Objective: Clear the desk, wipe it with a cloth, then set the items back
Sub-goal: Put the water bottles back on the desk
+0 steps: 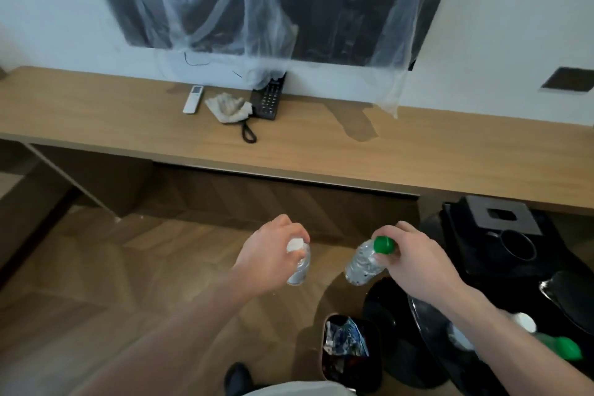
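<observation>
Clear plastic catches the light as a person stands back from a long wooden desk point(418, 151), a water bottle in each hand. The left hand point(266, 254) curls its fingers round the neck of a clear plastic bottle with a white cap point(299, 264), the body hanging below the fingertips; the right hand point(408, 257) pinches a crinkled clear bottle with a green cap point(369, 260) just under the cap, its body slanting down and away from the thumb. Holding both by the neck probably lets them be carried together and set down upright. Well beyond the fingers, on the desktop near the wall, lie a crumpled off-white cloth point(228, 106), a slim white remote control point(193, 99) just to its left and a black desk telephone point(269, 99) touching its right side. Darker damp-looking patches on the wood suggest wiping is done or nearly so, and the bottles appear bound for the desk. Below the right wrist, on the floor, stands a small bin of wrappers point(347, 344).
</observation>
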The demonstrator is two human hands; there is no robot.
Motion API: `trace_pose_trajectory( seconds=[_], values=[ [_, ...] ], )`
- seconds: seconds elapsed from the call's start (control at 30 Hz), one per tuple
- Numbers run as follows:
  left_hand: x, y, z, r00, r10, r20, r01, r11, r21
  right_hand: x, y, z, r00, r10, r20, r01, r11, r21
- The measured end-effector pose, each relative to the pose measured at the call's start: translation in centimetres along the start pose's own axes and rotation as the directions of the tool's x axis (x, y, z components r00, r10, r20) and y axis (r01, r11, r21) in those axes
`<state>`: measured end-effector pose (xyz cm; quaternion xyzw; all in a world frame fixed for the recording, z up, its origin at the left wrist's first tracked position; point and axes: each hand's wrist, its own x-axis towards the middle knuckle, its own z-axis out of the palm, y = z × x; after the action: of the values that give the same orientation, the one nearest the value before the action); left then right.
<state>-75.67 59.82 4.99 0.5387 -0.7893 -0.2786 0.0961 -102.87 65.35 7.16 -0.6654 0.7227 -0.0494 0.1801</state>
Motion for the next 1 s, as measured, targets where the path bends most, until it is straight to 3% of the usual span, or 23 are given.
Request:
trace_pose_trajectory(
  seconds=[0.2, 0.47, 0.67, 1.0],
  values=[
    [-5.8, -9.9, -7.7, 0.978, -0.166, -0.129, 0.157, 0.985, -0.074, 3.6, -12.9, 2.6, 0.990, -0.140, 0.032, 0.138, 0.989, 0.046],
    [-11.4, -19.6, -15.6, 0.922, -0.273, -0.275, 0.260, 0.962, -0.081, 8.1, -27.6, 5.6, 0.936, -0.344, 0.077, 0.331, 0.933, 0.143],
    [-12.4, -24.6, -20.7, 0.843, -0.372, -0.388, 0.333, 0.928, -0.167, 12.4, -34.9, 5.7, 0.879, -0.471, 0.078, 0.450, 0.872, 0.195],
    [-7.8, -32.8, -27.0, 0.737, -0.518, -0.435, 0.459, 0.855, -0.240, 23.9, -43.7, 7.6, 0.796, -0.581, 0.172, 0.526, 0.803, 0.279]
  ],
)
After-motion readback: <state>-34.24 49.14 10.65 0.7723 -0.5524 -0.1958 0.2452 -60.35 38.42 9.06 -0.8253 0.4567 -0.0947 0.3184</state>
